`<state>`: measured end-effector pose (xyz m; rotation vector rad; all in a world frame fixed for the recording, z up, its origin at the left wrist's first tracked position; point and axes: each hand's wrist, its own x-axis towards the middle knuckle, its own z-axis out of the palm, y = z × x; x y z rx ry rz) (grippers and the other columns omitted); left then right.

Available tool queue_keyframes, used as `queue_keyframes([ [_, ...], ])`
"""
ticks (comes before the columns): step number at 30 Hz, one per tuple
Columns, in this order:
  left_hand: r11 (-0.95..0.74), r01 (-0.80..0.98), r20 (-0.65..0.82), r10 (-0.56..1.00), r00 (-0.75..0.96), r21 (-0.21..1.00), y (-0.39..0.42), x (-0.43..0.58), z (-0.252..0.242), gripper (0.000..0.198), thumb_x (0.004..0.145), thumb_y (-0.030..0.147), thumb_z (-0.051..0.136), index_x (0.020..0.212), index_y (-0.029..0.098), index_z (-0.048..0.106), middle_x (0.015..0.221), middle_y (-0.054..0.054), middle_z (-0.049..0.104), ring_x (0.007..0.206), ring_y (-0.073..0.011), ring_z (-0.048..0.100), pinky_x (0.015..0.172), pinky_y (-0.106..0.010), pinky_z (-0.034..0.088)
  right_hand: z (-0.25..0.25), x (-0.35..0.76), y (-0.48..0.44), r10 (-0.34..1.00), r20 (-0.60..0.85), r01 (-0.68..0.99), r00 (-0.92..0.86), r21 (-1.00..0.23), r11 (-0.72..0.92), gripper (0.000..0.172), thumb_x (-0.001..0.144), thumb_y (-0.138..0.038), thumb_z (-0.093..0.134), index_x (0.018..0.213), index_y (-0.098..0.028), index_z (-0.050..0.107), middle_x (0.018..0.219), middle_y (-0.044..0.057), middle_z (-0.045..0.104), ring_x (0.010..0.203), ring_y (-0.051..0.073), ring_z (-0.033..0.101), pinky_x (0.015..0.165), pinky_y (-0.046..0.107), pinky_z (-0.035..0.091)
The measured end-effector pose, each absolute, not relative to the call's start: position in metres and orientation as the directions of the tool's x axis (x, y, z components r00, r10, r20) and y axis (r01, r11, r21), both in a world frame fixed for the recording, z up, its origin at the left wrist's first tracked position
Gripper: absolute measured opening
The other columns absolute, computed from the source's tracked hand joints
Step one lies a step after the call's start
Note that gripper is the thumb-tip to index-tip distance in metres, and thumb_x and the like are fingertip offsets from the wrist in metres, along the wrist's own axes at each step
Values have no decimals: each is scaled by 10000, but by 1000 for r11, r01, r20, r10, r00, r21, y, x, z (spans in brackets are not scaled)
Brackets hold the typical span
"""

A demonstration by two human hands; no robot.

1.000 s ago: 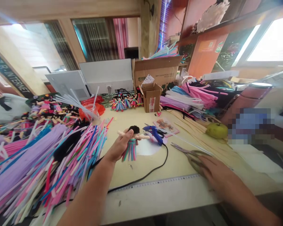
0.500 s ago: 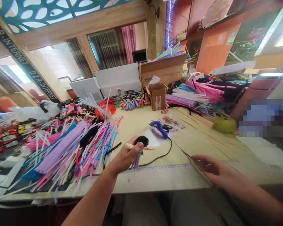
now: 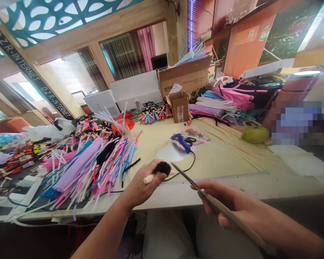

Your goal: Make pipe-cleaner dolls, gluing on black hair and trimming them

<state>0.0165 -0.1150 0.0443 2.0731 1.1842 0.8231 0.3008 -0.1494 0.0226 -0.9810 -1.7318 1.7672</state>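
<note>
Scissors, seemingly closed, raised nearer doll in left hand

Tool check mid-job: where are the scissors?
The scissors are in the right hand, right of centre in the head view, tip near the doll.

You get white glare from the windows at upper left; your worktop is brightly lit, the lower left dark, the frame's right edge stretched and blurred, one patch there pixelated.
</note>
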Motion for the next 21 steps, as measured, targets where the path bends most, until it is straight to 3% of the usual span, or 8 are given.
queue_keyframes([
  [4, -425, 544, 206, 885, 417, 723, -117, 17, 50, 301, 932, 437, 489, 1103, 213, 595, 888, -18, 637, 765, -163, 550, 721, -273, 386, 24, 300, -151, 716, -153, 130, -681, -988, -87, 626, 806, -520, 666, 1364, -298, 490, 944, 23, 577, 835, 171, 549, 751, 295, 480],
  [14, -499, 606, 255, 858, 445, 620, -118, 20, 52, 288, 937, 410, 489, 1138, 230, 590, 1009, -42, 655, 911, -200, 562, 818, -300, 382, 22, 303, -151, 719, -206, 200, -664, -975, -95, 545, 820, -300, 671, 1335, -337, 497, 909, -13, 543, 801, 139, 511, 709, 235, 450],
  [21, -535, 638, 273, 841, 468, 554, -119, 25, 57, 276, 943, 386, 487, 1128, 221, 607, 1003, -44, 663, 901, -193, 572, 843, -304, 383, 31, 306, -153, 755, -235, 336, -612, -941, -21, 586, 805, -316, 672, 1362, -335, 492, 905, -17, 578, 807, 152, 552, 725, 250, 468],
])
